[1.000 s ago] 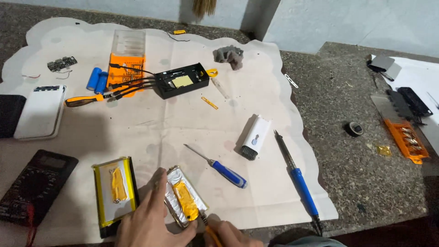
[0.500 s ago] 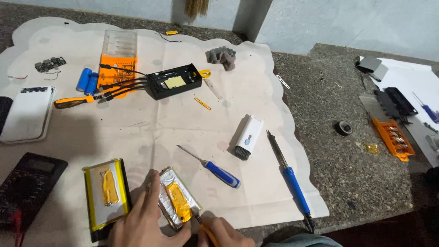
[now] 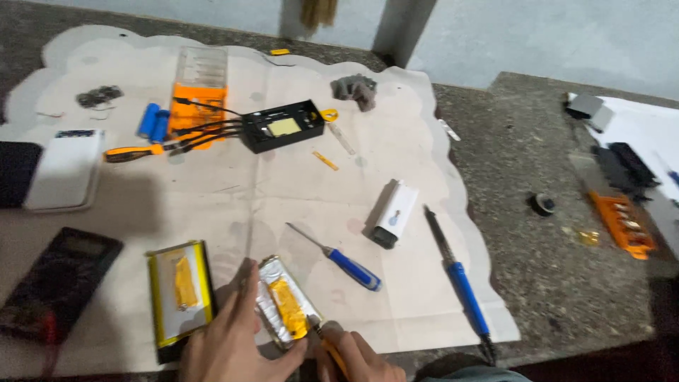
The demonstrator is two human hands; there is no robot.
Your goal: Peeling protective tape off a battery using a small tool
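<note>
My left hand (image 3: 230,339) rests on the white mat and presses against the left side of a silver foil battery pouch (image 3: 286,304) with yellow tape on it. Gripped in my right hand (image 3: 353,357) is a thin orange-handled tool (image 3: 331,350), and its tip touches the pouch's lower right edge. A second flat battery pouch with yellow edges (image 3: 178,293) lies just left of my left hand. Just right of the silver pouch lies a small blue-handled screwdriver (image 3: 339,258).
A blue-handled soldering iron (image 3: 460,283), a white power bank shell (image 3: 395,212), a black multimeter (image 3: 53,279), a black open case with wires (image 3: 283,126), blue cylindrical cells (image 3: 152,120) and an orange parts box (image 3: 198,88) lie on the mat. Stone bench to the right holds an orange tray (image 3: 622,223).
The view has shifted slightly; the things on the mat sit lower left in frame. Both hands stay at the silver pouch, with the tool tip still at its edge.
</note>
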